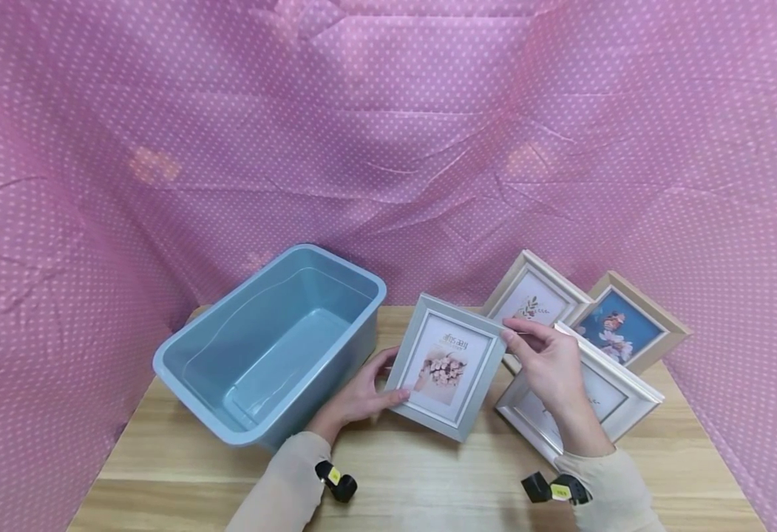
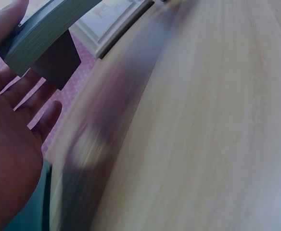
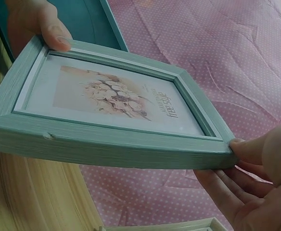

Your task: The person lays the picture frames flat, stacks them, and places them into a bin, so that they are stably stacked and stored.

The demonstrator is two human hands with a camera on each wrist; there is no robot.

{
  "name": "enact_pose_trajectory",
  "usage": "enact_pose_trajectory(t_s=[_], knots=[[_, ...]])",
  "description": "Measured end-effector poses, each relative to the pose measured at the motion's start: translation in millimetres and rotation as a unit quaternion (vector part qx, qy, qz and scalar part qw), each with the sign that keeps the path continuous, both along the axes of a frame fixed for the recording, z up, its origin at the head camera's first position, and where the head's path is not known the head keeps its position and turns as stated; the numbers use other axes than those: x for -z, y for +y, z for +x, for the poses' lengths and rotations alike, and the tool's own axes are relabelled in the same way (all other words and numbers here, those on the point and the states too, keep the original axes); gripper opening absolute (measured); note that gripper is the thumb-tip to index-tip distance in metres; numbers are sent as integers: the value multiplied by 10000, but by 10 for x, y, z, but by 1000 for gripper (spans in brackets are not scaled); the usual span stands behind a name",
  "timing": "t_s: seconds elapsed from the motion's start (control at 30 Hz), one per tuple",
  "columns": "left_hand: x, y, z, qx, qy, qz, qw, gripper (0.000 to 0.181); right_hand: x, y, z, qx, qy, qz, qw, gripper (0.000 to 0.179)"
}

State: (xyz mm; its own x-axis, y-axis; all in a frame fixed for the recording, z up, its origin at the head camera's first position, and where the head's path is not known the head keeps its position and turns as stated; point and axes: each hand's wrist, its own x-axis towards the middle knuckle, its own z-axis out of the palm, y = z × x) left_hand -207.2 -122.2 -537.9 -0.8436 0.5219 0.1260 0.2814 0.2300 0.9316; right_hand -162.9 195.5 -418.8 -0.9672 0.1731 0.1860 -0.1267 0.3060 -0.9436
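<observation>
- Beige sleeves (image 1: pixel 275 480) nearest, a black camera (image 1: pixel 343 488) strapped at each wrist.
- Left hand (image 1: pixel 364 391): holding the grey-green frame (image 1: pixel 450 367) at its left side, thumb on the face, other fingers behind.
- Right hand (image 1: pixel 551 373): pinching the same frame by its upper right corner, thumb on top, fingers underneath.
- Grey-green frame: raised off the table (image 1: pixel 415 480), tilted, between the hands; flower print with lettering. Dark leg (image 2: pixel 58 60) juts from its back.
- Tub (image 1: pixel 255 318): blue, left of the frame, on the table.
- Right of it, three more frames close together: silver frame (image 1: pixel 617 384) in front, partly hidden by the right forearm; cream frame (image 1: pixel 534 295) behind; tan frame (image 1: pixel 621 329) with blue print at far right. I cannot tell which touch.
- Cloth (image 1: pixel 388 148): pink, white-dotted, creased, hanging behind and at both sides.
</observation>
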Motion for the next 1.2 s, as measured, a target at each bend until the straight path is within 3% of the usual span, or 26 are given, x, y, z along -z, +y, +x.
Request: enact_pose_trajectory(t_s=[0.2,0.47,0.7,0.97,1.2], knots=[[-19,-11,32,-58,-113,-33,9999,78,12,18,4,108,6,9,9999,26],[-6,-119,105,89,-202,239,9995,43,28,14,-47,55,114,23,9999,27],[0,-155,154,267,-292,378,9985,40,32,59,-27,118,79,3,9999,27],[63,-198,207,-36,-443,200,9988,37,48,66,-12,127,65,-143,9998,27],[81,-198,263,-436,-676,423,9959,35,115,84,10,155,132,-234,9995,26]])
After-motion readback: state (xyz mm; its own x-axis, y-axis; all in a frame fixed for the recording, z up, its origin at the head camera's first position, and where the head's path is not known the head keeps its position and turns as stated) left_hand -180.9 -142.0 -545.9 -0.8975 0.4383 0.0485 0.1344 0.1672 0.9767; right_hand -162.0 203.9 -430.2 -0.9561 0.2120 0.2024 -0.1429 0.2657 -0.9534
